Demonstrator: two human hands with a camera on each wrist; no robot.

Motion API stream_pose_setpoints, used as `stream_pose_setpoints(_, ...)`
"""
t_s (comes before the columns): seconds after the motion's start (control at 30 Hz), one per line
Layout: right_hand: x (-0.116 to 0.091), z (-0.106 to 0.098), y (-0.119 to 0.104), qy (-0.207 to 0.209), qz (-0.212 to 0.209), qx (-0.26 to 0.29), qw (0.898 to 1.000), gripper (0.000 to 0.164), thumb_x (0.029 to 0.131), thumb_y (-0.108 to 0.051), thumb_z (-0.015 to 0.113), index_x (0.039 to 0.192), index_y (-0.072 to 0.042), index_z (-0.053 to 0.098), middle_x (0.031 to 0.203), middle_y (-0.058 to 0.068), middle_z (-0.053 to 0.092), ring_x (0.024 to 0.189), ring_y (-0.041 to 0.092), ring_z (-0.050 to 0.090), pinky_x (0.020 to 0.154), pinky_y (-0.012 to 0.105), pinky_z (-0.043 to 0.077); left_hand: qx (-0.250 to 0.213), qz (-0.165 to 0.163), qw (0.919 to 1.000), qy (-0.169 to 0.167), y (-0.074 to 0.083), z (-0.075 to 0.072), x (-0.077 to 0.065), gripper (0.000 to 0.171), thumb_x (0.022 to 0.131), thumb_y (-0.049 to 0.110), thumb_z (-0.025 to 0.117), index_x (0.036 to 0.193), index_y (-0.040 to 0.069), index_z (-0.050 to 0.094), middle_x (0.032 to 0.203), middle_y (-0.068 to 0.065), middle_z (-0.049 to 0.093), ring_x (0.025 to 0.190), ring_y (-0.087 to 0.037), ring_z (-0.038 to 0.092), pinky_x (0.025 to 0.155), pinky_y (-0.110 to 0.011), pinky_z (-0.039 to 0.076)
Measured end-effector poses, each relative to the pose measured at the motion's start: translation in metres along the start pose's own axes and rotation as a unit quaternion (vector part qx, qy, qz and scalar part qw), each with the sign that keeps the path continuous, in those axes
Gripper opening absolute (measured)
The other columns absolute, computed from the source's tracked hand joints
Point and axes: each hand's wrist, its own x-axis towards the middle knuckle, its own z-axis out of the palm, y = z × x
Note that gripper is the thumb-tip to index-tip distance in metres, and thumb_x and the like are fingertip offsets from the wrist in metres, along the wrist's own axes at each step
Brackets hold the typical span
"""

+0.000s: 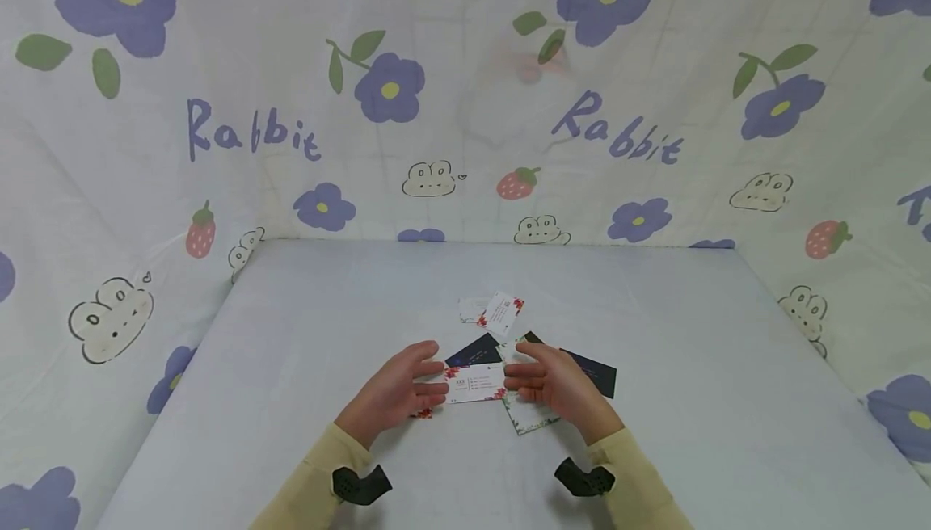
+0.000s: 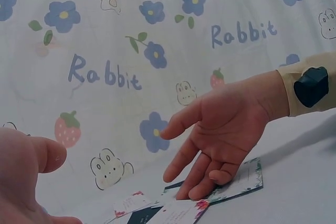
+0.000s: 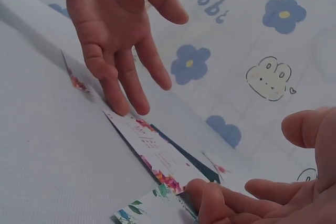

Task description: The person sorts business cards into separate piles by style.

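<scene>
White paper card with red floral corners and small printed text (image 1: 475, 384) lies flat between the two hands, and it serves as the landmark. At its left end is the left hand (image 1: 396, 391), fingers loosely extended and spread, gripping nothing; at its right end the right hand (image 1: 558, 389) has its fingers likewise relaxed and parted. Whether the fingertips press on the card cannot be told. Just behind the landmark card sits a dark navy card with faint lettering (image 1: 471, 351); to its right, partly under the right hand, a white card bordered with green leaves (image 1: 529, 418), and farther right a plain-looking black card (image 1: 598, 374). Well behind it, a tilted white card with red flowers (image 1: 502, 313) overlaps a paler white card (image 1: 471, 309). All rest on a smooth white tabletop (image 1: 327, 304).
</scene>
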Motion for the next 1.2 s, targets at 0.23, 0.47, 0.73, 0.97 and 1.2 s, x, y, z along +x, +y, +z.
stream_pose_setpoints(0.23,0.001,0.002,0.002,-0.002,0.002,0.003,1.000,0.061,0.101,-0.038,0.047,0.150,-0.006,0.030,0.131,0.024,0.060,0.092,0.017,0.069,0.077,0.024,0.052,-0.004,-0.003,0.9999,0.010,-0.002,-0.001,-0.002,0.062,0.103,0.037,0.042,0.153,0.008,0.020,0.153,-0.032,0.027,0.132,-0.048,0.042,0.106,-0.046,0.043)
stream_pose_setpoints(0.47,0.000,0.007,0.003,-0.001,-0.008,0.006,1.000,0.065,0.100,-0.041,0.049,0.151,-0.006,0.028,0.129,0.020,0.062,0.094,0.018,0.067,0.079,0.026,0.051,0.035,0.014,0.9991,0.022,0.001,-0.002,-0.003,0.064,0.102,0.038,0.044,0.153,0.007,0.021,0.152,-0.028,0.033,0.132,-0.041,0.045,0.103,-0.042,0.044)
stream_pose_setpoints(0.73,-0.004,0.015,0.000,-0.003,-0.028,0.000,1.000,0.067,0.099,-0.044,0.049,0.152,-0.008,0.027,0.140,0.022,0.052,0.110,0.023,0.065,0.091,0.033,0.053,0.175,0.066,0.9794,0.076,-0.002,0.000,0.000,0.058,0.099,0.038,0.050,0.149,0.014,0.034,0.149,-0.014,0.043,0.126,-0.036,0.052,0.104,-0.051,0.043)
stream_pose_setpoints(0.97,-0.009,0.029,-0.006,0.001,-0.053,-0.036,0.998,0.061,0.100,-0.038,0.048,0.149,-0.006,0.032,0.138,0.026,0.052,0.110,0.029,0.065,0.091,0.036,0.054,0.244,0.098,0.9595,0.102,-0.003,0.005,-0.006,0.052,0.099,0.036,0.051,0.146,0.017,0.039,0.146,-0.015,0.047,0.115,-0.031,0.058,0.096,-0.051,0.049)
stream_pose_setpoints(1.2,-0.012,0.041,-0.007,0.001,-0.060,-0.072,0.996,0.055,0.101,-0.031,0.048,0.146,-0.002,0.035,0.132,0.028,0.055,0.105,0.029,0.066,0.090,0.038,0.054,0.268,0.106,0.9505,0.116,-0.005,-0.003,-0.012,0.048,0.100,0.031,0.052,0.145,0.018,0.040,0.143,-0.015,0.050,0.113,-0.029,0.059,0.089,-0.042,0.053)
